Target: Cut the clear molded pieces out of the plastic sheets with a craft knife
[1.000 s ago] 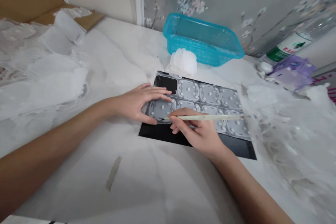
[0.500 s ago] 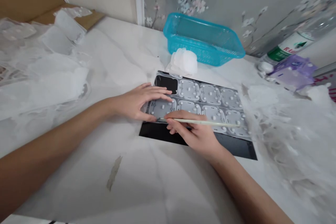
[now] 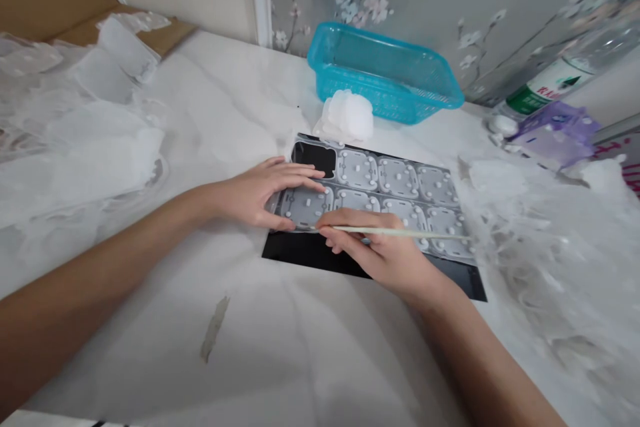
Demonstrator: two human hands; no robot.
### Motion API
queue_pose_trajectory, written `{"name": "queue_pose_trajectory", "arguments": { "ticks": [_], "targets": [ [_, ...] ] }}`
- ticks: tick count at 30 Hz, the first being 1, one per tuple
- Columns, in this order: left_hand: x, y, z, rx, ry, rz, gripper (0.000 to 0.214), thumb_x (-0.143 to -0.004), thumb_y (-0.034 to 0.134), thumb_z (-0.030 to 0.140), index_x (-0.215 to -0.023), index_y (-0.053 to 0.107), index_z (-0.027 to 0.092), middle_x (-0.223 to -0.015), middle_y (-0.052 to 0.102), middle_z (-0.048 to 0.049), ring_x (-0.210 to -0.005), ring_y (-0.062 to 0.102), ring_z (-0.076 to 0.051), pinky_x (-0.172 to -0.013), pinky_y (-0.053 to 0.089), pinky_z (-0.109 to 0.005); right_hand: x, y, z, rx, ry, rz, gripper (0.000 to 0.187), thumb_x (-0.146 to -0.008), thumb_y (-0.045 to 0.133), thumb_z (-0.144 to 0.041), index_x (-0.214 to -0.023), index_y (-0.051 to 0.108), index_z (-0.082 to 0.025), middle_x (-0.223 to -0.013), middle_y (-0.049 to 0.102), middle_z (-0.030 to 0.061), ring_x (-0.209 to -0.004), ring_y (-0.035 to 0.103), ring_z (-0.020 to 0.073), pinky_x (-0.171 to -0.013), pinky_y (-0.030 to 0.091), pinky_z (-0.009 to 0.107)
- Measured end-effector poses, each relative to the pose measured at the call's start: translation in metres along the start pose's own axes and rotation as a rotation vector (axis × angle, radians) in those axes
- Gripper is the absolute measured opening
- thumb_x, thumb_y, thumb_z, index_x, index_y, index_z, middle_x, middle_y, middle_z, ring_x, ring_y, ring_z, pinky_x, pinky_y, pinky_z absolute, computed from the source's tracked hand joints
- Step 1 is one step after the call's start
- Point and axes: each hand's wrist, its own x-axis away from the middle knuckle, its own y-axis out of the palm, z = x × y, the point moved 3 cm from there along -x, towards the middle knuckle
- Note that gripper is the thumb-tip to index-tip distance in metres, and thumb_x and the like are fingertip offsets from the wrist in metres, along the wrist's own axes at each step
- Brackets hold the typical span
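Observation:
A translucent plastic sheet of rounded-square pieces (image 3: 357, 170), each with small raised pegs, lies on a black mat (image 3: 310, 250). Its upper left spot is a cut-out where the black shows through. My left hand (image 3: 265, 193) rests with fingers spread over the sheet's left end, thumb at the lower edge. In my right hand (image 3: 375, 247) is a thin pale stick (image 3: 395, 232), pinched close to its left end and slanting right over the sheet. Its tip is near the lower edge of the bottom left piece; what kind of tool it is I cannot make out.
Behind the sheet is a small pile of white pieces (image 3: 346, 115), with a blue plastic basket (image 3: 385, 97) beyond. Translucent plastic heaps lie left (image 3: 85, 153) and right (image 3: 545, 260). A bottle (image 3: 550, 83) and a purple packet (image 3: 563, 133) stand at the back right.
My right hand and the stick have shifted slightly right along the sheet's lower edge. The left hand keeps its place on the sheet; the whole view has drifted a little.

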Motion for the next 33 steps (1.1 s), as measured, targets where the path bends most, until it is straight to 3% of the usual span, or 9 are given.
{"name": "queue_pose_trajectory", "arguments": {
  "ticks": [8,20,33],
  "targets": [
    [0.0,0.0,0.001,-0.007,-0.008,-0.005,0.06,-0.077,0.059,0.046,-0.132,0.042,0.03,-0.148,0.031,-0.0036,-0.136,0.024,-0.024,-0.11,0.006,-0.041,0.0,-0.005,0.001,0.003,0.001,-0.012,0.019,-0.09,0.047,-0.029,-0.084,0.062,-0.018,-0.087,0.065,0.004,-0.061,0.058,0.0092,-0.057,0.05,0.02],
    [0.001,0.002,0.001,-0.048,-0.003,0.019,0.056,-0.081,0.053,0.049,-0.131,0.041,0.027,-0.147,0.032,-0.0043,-0.136,0.025,-0.023,-0.109,0.007,-0.039,-0.004,0.009,0.013,-0.242,0.026,0.085,0.017,-0.088,0.05,-0.029,-0.083,0.062,-0.018,-0.078,0.062,0.0011,-0.06,0.059,0.0071,-0.053,0.053,0.016],
    [0.0,0.002,0.002,-0.03,0.009,0.04,0.059,-0.078,0.058,0.049,-0.13,0.042,0.027,-0.146,0.034,-0.004,-0.136,0.025,-0.022,-0.11,0.006,-0.037,0.001,-0.007,0.005,-0.026,0.004,-0.016,0.016,-0.089,0.05,-0.027,-0.085,0.062,-0.019,-0.089,0.065,0.0027,-0.062,0.058,0.0077,-0.06,0.05,0.018]
  ]
}}
